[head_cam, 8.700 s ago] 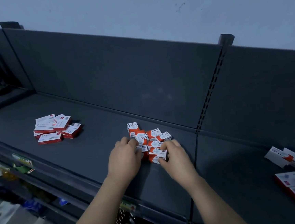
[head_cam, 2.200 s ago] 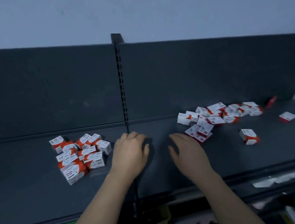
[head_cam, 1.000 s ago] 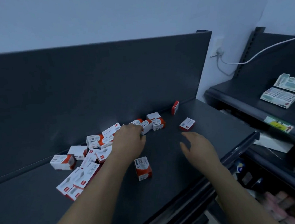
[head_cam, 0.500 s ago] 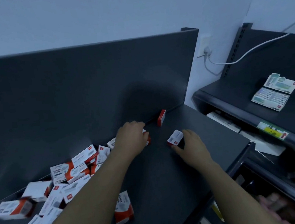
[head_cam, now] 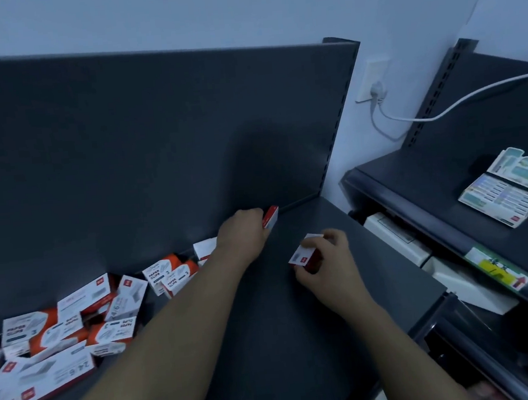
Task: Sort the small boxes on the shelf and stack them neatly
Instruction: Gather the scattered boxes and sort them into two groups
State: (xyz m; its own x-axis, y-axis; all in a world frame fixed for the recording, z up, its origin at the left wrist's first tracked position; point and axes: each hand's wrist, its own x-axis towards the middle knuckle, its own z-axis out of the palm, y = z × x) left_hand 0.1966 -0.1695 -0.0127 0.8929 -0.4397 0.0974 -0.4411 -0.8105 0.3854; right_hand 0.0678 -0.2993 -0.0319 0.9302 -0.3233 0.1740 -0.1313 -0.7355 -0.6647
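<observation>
A jumble of small white-and-red boxes lies on the dark shelf at the lower left, against the back panel. My left hand reaches to the back of the shelf and grips a small red-and-white box standing on edge against the back panel. My right hand pinches another small white-and-red box just above the shelf, to the right of the left hand.
The shelf ends at its right edge. A second dark shelf stands to the right with flat card packets on it. A white cable runs from a wall socket. Lower shelves hold more goods.
My left hand moved from the pile's edge to the box standing against the back panel and took hold of it. My right hand closed on the loose box and lifted it slightly.
</observation>
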